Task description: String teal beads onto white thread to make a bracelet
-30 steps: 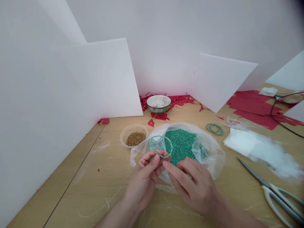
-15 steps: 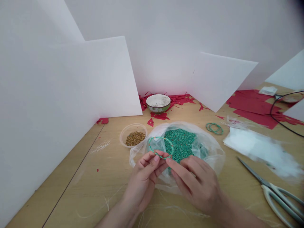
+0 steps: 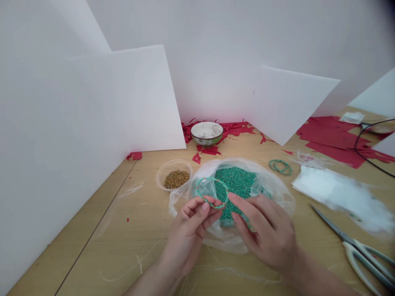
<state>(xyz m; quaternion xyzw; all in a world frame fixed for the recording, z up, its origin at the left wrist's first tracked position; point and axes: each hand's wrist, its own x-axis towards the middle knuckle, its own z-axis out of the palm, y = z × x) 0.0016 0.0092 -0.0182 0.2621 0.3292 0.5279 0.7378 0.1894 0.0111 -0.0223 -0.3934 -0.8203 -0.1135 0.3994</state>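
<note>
A turquoise bead bracelet with a few orange-gold beads is pinched at its near side between the thumb and fingers of my left hand. My right hand is just right of the ring, thumb and index finger apart. Its index fingertip is close to the bracelet's right side; whether it touches I cannot tell. Beneath both hands, a clear plastic bag lies spread with a heap of green beads in it. Beside the bag, a round plastic tub holds gold-brown beads.
Scissors lie at the right, near a white plastic packet. Two or so green bracelets rest behind the bag. Further back are a bowl, red paper scraps and white boards. Loose clear threads lie left.
My right hand has drawn away to the right from the bracelet's near edge, and its thumb and index finger have parted. My left hand keeps its pinch on the bracelet.
</note>
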